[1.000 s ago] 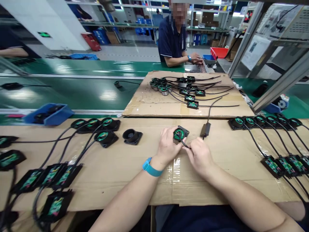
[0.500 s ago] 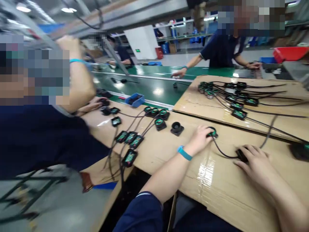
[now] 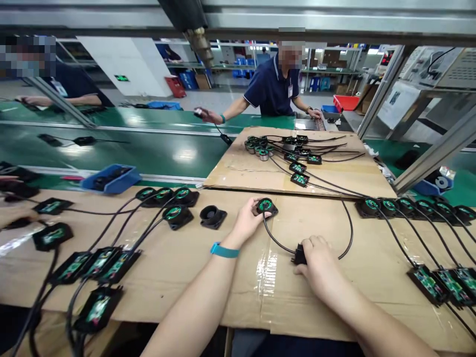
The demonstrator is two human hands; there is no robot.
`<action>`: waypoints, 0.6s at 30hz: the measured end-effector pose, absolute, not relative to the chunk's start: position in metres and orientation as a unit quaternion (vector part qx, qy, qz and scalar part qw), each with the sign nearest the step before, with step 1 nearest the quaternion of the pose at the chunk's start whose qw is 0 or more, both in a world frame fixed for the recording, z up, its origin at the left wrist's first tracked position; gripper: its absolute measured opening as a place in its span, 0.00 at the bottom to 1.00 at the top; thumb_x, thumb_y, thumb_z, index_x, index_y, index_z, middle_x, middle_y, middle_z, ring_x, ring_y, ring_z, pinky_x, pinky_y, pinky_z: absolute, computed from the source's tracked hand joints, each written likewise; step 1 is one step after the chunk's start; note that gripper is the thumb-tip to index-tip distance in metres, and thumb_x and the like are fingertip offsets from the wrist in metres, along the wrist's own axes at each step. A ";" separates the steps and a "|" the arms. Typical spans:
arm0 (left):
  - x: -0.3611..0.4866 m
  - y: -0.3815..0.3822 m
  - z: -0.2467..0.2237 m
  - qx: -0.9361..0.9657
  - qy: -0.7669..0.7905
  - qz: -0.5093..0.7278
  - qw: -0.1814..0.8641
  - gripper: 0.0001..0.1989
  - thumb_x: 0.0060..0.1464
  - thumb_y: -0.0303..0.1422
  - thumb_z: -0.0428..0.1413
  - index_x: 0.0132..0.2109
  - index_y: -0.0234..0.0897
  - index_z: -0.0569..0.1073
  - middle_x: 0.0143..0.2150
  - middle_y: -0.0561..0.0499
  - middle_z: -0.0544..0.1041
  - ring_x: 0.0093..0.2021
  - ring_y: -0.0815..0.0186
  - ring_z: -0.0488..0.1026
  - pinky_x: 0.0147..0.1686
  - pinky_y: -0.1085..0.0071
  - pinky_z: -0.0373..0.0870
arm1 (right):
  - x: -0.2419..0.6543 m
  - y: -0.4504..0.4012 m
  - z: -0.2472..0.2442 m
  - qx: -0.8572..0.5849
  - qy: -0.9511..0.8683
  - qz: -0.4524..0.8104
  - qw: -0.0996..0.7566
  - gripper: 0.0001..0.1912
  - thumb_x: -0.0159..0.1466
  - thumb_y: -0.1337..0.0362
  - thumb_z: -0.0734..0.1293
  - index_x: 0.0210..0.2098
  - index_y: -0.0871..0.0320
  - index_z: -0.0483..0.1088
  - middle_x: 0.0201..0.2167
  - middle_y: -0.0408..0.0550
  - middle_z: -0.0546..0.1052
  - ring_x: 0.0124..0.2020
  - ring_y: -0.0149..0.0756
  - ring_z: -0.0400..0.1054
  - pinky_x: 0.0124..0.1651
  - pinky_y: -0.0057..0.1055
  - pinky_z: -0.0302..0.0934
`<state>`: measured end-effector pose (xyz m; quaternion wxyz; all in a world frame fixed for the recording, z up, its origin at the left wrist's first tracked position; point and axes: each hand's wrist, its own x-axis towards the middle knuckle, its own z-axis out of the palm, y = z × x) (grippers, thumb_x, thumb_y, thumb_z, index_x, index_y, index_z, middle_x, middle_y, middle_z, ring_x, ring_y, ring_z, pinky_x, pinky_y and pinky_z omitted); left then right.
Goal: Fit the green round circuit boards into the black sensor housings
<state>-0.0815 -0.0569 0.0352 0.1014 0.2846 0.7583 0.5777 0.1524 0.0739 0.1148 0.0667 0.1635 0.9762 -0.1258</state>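
While both forearms reach out over a cardboard-covered work surface (image 3: 208, 277), the left hand (image 3: 247, 220), with a blue wristband (image 3: 223, 250) at its wrist, has its fingers closed around a small round black housing with a green circuit board in its face (image 3: 266, 205), which sits on the cardboard near the middle of the surface. A thin black cable (image 3: 277, 240) curves from that housing down and to the right to a small black rectangular box (image 3: 299, 255). The right hand (image 3: 316, 263) lies over this box with its fingers curled onto it, pressing it to the cardboard; most of the box is hidden beneath the hand.

Just left of the left hand stands an empty black round housing with a square base (image 3: 212, 216). Further left lie finished sets of round housings (image 3: 173, 197) joined by cables to flat black boxes with green boards (image 3: 100, 263). A similar row lines the right edge (image 3: 405, 205). Beyond, a second cardboard sheet (image 3: 241, 171) carries more cabled units (image 3: 293, 153). Behind it runs a green conveyor belt (image 3: 148, 144), with a blue plastic bin (image 3: 110, 178) at its near edge. Across the belt, a person in a dark blue polo shirt (image 3: 273, 91) holds out a cabled part.
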 end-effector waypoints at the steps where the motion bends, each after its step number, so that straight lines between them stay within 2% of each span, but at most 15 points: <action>1: -0.081 -0.057 0.034 0.291 0.752 0.583 0.101 0.28 0.49 0.39 0.67 0.55 0.36 0.71 0.47 0.44 0.80 0.41 0.61 0.77 0.45 0.63 0.74 | 0.154 0.070 0.112 0.165 0.978 -0.119 0.045 0.12 0.60 0.68 0.75 0.43 0.61 0.74 0.44 0.58 0.76 0.48 0.52 0.70 0.51 0.45 0.66; 3: -0.080 -0.058 0.032 0.290 0.756 0.580 0.090 0.28 0.50 0.40 0.66 0.56 0.36 0.71 0.46 0.45 0.80 0.42 0.60 0.77 0.47 0.61 0.75 | 0.160 0.059 0.102 0.122 0.985 -0.119 0.007 0.05 0.65 0.71 0.68 0.40 0.59 0.75 0.42 0.56 0.77 0.44 0.47 0.71 0.46 0.40 0.68; 6: -0.081 -0.059 0.040 0.286 0.785 0.545 0.074 0.29 0.50 0.41 0.66 0.57 0.35 0.72 0.45 0.44 0.80 0.43 0.58 0.77 0.49 0.57 0.75 | 0.171 0.033 0.083 -0.039 0.990 -0.128 -0.035 0.09 0.66 0.71 0.66 0.45 0.62 0.76 0.48 0.60 0.77 0.45 0.47 0.72 0.43 0.37 0.70; 10: -0.096 -0.063 0.071 0.332 0.785 0.500 0.154 0.29 0.48 0.41 0.66 0.55 0.33 0.75 0.45 0.42 0.82 0.47 0.55 0.78 0.52 0.55 0.75 | 0.181 0.008 0.065 -0.167 0.972 -0.162 -0.029 0.36 0.63 0.56 0.74 0.64 0.71 0.65 0.64 0.72 0.68 0.59 0.60 0.67 0.54 0.49 0.70; 12: -0.101 -0.064 0.088 0.332 0.795 0.471 0.189 0.25 0.52 0.44 0.64 0.52 0.34 0.77 0.40 0.45 0.82 0.40 0.58 0.79 0.45 0.58 0.78 | 0.184 0.004 0.062 -0.180 0.962 -0.204 0.009 0.44 0.62 0.52 0.74 0.69 0.70 0.60 0.69 0.72 0.61 0.66 0.63 0.61 0.62 0.53 0.65; 15: -0.092 -0.052 0.104 0.307 0.831 0.424 0.189 0.23 0.57 0.50 0.59 0.47 0.34 0.78 0.36 0.44 0.82 0.29 0.59 0.78 0.34 0.61 0.78 | 0.188 0.008 0.068 -0.188 0.942 -0.269 0.069 0.51 0.59 0.52 0.77 0.72 0.68 0.56 0.74 0.69 0.51 0.72 0.65 0.51 0.70 0.53 0.56; 17: -0.077 -0.035 0.107 0.288 0.859 0.395 0.150 0.24 0.53 0.50 0.63 0.45 0.33 0.77 0.39 0.39 0.81 0.33 0.54 0.79 0.36 0.59 0.77 | 0.188 0.024 0.081 -0.182 0.926 -0.320 0.084 0.50 0.56 0.53 0.79 0.71 0.64 0.60 0.74 0.67 0.51 0.73 0.64 0.49 0.71 0.52 0.55; 18: -0.068 -0.028 0.107 0.283 0.870 0.383 0.126 0.24 0.51 0.49 0.65 0.44 0.33 0.76 0.42 0.36 0.81 0.38 0.51 0.80 0.40 0.57 0.77 | 0.186 0.035 0.089 -0.174 0.915 -0.356 0.080 0.44 0.57 0.54 0.78 0.68 0.61 0.65 0.73 0.65 0.56 0.72 0.62 0.53 0.70 0.51 0.56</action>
